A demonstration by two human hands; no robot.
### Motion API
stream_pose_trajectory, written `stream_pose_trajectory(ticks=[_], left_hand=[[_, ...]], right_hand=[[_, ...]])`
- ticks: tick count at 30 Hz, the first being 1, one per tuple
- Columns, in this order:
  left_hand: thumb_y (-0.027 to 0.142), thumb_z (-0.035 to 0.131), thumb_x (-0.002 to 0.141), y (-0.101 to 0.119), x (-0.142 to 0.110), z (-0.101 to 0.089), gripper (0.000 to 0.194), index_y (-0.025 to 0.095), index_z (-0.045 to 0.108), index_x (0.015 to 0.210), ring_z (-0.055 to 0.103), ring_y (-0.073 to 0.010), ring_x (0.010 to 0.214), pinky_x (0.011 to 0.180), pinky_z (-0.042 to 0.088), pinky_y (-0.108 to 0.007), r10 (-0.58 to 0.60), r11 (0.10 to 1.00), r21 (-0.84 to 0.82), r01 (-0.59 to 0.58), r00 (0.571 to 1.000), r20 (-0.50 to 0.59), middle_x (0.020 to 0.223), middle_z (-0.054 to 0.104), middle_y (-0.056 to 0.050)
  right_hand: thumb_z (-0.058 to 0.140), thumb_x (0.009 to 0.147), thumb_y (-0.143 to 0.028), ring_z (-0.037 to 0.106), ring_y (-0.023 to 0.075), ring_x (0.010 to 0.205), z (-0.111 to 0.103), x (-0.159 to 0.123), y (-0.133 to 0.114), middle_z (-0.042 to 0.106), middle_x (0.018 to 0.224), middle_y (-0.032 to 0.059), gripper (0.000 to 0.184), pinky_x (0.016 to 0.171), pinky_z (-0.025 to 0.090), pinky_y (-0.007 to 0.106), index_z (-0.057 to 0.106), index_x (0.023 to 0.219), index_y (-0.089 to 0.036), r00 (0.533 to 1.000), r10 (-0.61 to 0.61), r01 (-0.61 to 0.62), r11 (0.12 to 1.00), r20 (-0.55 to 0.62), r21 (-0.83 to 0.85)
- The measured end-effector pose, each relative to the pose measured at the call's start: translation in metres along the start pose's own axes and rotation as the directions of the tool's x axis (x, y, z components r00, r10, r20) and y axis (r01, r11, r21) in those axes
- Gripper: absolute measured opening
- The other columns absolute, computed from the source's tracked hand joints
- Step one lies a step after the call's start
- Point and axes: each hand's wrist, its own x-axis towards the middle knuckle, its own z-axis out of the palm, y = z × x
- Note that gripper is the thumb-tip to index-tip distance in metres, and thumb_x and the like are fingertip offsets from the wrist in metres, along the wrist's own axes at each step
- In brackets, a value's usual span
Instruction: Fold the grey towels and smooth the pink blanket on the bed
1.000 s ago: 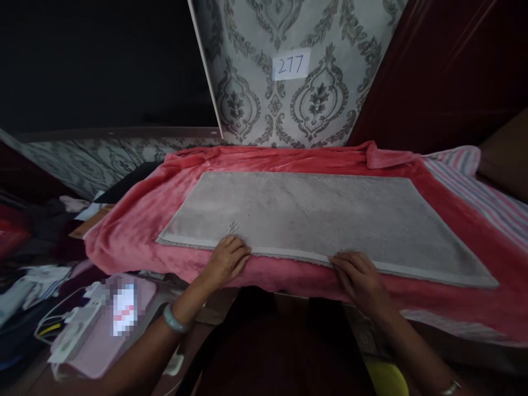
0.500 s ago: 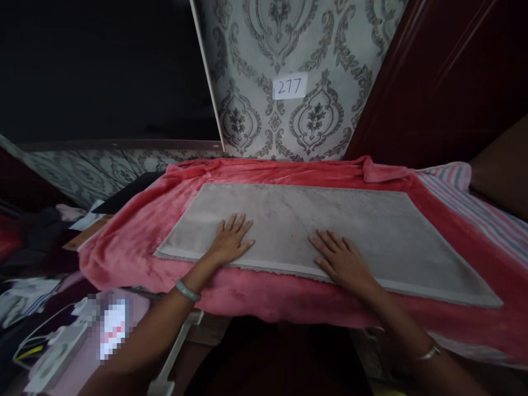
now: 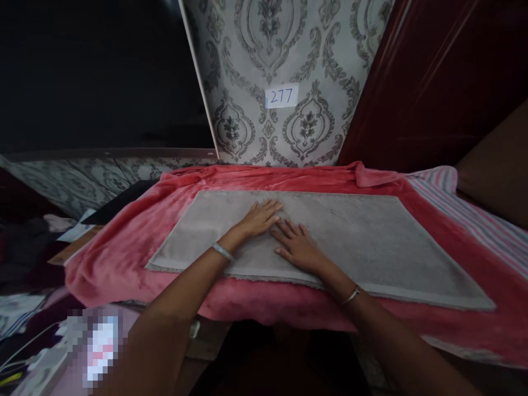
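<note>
A grey rectangular mat (image 3: 363,242), its underside seemingly facing up, lies flat across a pink-red plush blanket (image 3: 119,247). My left hand (image 3: 259,217) rests palm down on the mat left of its middle, fingers stretched out to the right. Close beside it, slightly nearer to me, my right hand (image 3: 299,245) also lies flat on the mat with its fingers spread. The fingertips of both hands nearly meet. Neither hand grips anything. Along the mat's near edge a fuzzy fringe shows.
A large dark screen (image 3: 99,77) stands at the back left. Patterned wallpaper carries a paper label reading 277 (image 3: 281,96). Dark red furniture (image 3: 433,82) rises at the right. A white power strip (image 3: 45,368) and cables lie at lower left, by piled clothes.
My left hand has slid right and away from me, and my right hand has slid left, so they are now close together. The view has shifted slightly. The mat stays flat.
</note>
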Motion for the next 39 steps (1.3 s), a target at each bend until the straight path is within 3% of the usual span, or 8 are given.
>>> stream_pose_trajectory(ticks=[4,10,15,19,23,27,32,39], left_hand=[[0.047,0.040,0.103,-0.012,0.011,0.016,0.057,0.031,0.040,0.158,0.022,-0.0351,0.157,0.123,0.016,-0.069,-0.086,0.987,0.142,0.078,0.995,0.054,0.169,0.032,-0.007],[0.050,0.038,0.103,-0.020,0.007,0.025,0.059,0.031,0.039,0.159,0.023,-0.0354,0.157,0.123,0.018,-0.069,-0.061,0.987,0.147,0.058,0.998,0.016,0.168,0.034,-0.007],[0.049,0.039,0.103,-0.025,0.008,0.027,0.057,0.032,0.040,0.158,0.025,-0.0354,0.156,0.122,0.019,-0.069,-0.038,0.988,0.151,0.040,0.999,-0.016,0.167,0.036,-0.008],[0.048,0.042,0.102,-0.027,0.011,0.023,0.056,0.031,0.043,0.156,0.032,-0.0367,0.153,0.120,0.025,-0.068,-0.032,0.981,0.189,0.037,0.999,-0.030,0.165,0.040,-0.010],[0.049,0.045,0.101,-0.005,0.034,0.010,0.053,0.023,0.057,0.145,0.050,-0.0362,0.140,0.117,0.034,-0.063,0.033,0.972,0.232,-0.020,0.998,-0.054,0.151,0.056,-0.017],[0.047,0.042,0.103,0.028,0.064,0.019,0.056,0.025,0.047,0.154,0.036,-0.0354,0.151,0.122,0.026,-0.063,0.113,0.970,0.218,-0.106,0.993,-0.022,0.161,0.044,-0.014],[0.048,0.036,0.104,0.036,0.075,0.046,0.059,0.030,0.037,0.160,0.026,-0.0380,0.155,0.123,0.023,-0.064,0.061,0.970,0.235,-0.067,0.998,0.033,0.169,0.031,-0.007],[0.049,0.033,0.104,0.032,0.072,0.046,0.060,0.030,0.036,0.161,0.025,-0.0377,0.156,0.123,0.023,-0.062,0.065,0.962,0.261,-0.073,0.997,0.039,0.170,0.029,-0.007]], right_hand=[[0.040,0.105,-0.050,0.019,0.0351,0.157,0.007,-0.009,-0.002,0.030,0.168,0.0093,0.056,0.121,0.020,0.068,0.042,0.159,-0.031,0.999,-0.014,0.012,0.999,0.047,0.036],[0.047,0.105,-0.043,0.014,0.0304,0.158,-0.003,-0.049,-0.020,0.031,0.168,0.0027,0.054,0.125,0.016,0.063,0.040,0.158,-0.037,0.982,-0.173,0.157,0.974,0.082,0.165],[0.053,0.103,-0.049,0.016,0.0266,0.158,-0.019,-0.088,-0.043,0.033,0.167,0.0029,0.059,0.128,0.012,0.058,0.040,0.159,-0.035,0.958,-0.239,0.172,0.921,0.157,0.350],[0.046,0.105,-0.052,0.036,0.0206,0.151,-0.039,-0.095,-0.027,0.045,0.160,0.0053,0.054,0.126,0.027,0.045,0.046,0.156,-0.032,0.974,-0.213,0.148,0.857,0.077,0.493],[0.045,0.106,-0.048,0.029,0.0268,0.154,-0.050,-0.078,0.020,0.042,0.162,0.0099,0.054,0.125,0.026,0.053,0.048,0.155,-0.027,0.999,0.008,0.004,0.954,-0.039,0.299],[0.047,0.105,-0.050,0.016,0.0317,0.158,-0.039,-0.062,0.048,0.029,0.168,0.0081,0.056,0.124,0.018,0.062,0.045,0.157,-0.030,0.993,0.106,-0.111,0.989,0.052,0.101],[0.043,0.105,-0.055,0.011,0.0314,0.158,-0.024,-0.070,0.043,0.018,0.171,0.0050,0.059,0.125,0.012,0.062,0.036,0.160,-0.035,0.990,0.097,-0.104,0.993,0.104,0.060],[0.046,0.104,-0.057,0.009,0.0276,0.159,-0.025,-0.119,0.009,0.026,0.170,0.0036,0.064,0.127,0.007,0.059,0.032,0.162,-0.035,0.996,-0.035,0.017,0.975,0.077,0.220]])
